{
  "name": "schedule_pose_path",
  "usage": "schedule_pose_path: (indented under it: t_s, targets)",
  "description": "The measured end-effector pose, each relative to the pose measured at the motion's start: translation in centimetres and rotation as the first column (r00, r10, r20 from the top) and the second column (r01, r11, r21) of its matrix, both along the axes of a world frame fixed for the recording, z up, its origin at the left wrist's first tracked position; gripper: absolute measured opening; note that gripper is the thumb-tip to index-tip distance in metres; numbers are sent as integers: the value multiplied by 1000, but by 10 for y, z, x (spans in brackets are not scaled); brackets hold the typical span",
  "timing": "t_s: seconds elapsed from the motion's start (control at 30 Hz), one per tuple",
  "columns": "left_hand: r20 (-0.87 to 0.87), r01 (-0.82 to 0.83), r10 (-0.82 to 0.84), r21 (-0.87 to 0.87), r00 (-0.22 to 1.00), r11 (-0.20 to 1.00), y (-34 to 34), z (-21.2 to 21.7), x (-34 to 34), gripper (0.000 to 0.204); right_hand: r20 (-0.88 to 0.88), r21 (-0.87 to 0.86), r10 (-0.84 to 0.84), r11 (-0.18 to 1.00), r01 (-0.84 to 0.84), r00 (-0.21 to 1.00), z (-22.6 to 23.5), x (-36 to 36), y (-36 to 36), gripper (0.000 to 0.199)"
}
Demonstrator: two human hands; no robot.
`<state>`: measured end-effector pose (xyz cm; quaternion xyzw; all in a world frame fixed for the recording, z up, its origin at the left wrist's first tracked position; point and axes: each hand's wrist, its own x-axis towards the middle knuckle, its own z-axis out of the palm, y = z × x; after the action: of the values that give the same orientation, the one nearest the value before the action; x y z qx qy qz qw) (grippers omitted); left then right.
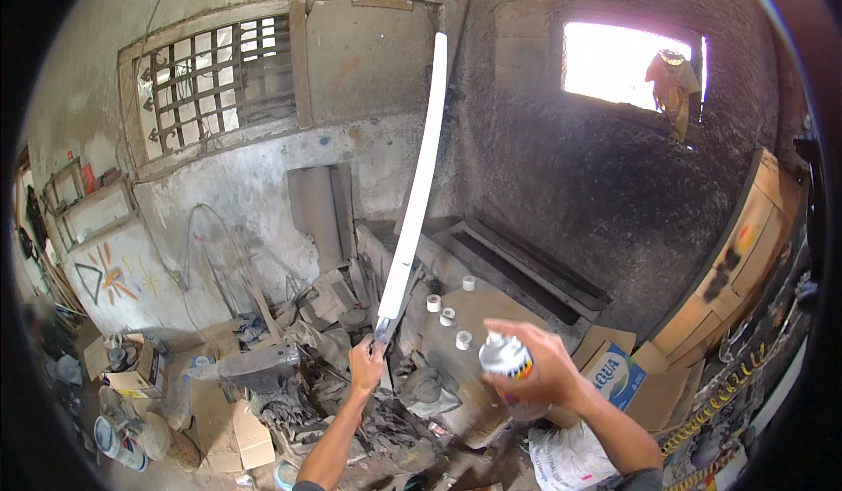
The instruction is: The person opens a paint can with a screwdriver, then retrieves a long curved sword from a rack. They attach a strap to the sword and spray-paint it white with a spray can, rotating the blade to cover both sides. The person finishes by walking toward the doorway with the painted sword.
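Note:
My left hand (367, 366) grips the bare lower end of a long, slightly curved white blade-shaped piece (419, 184) and holds it upright, its tip reaching up toward the wall. My right hand (535, 364) is closed around a spray can (506, 357) with a white cap, held to the right of the piece's lower end. Behind both hands, several small white cylinders (447, 316) stand on a sheet of cardboard (491, 309).
Rubble, boards and grey rags (307, 333) pile against the stained wall below a barred window (210, 79). Cardboard boxes (614, 373) lie at the right, a wooden cabinet (745, 254) beyond them. Cans and tubs (123, 438) sit at the lower left.

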<state>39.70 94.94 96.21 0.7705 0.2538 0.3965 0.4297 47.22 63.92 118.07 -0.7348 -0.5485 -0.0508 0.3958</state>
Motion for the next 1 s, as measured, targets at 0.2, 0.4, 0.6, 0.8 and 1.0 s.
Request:
schedule_pose_path:
  t_s: [0.2,0.4,0.6,0.8,1.0]
  targets:
    - [31,-45,44,41,999,998,-2,-34,-45,20,79,350,-130,932,95,988,75,69,33,55]
    - [166,-56,46,60,985,997,-6,-75,-85,22,118,496,-241,855,153,963,184,94,42,55]
    - [60,-76,74,29,995,997,-25,-102,-127,22,290,617,-227,787,0,930,262,128,47,61]
    - [48,-74,78,-79,996,994,-25,-119,-141,20,383,795,-552,606,40,741,326,149,48,64]
    - [32,-64,64,8,997,998,-18,-136,-131,16,437,722,-455,692,-1,776,228,86,35,55]
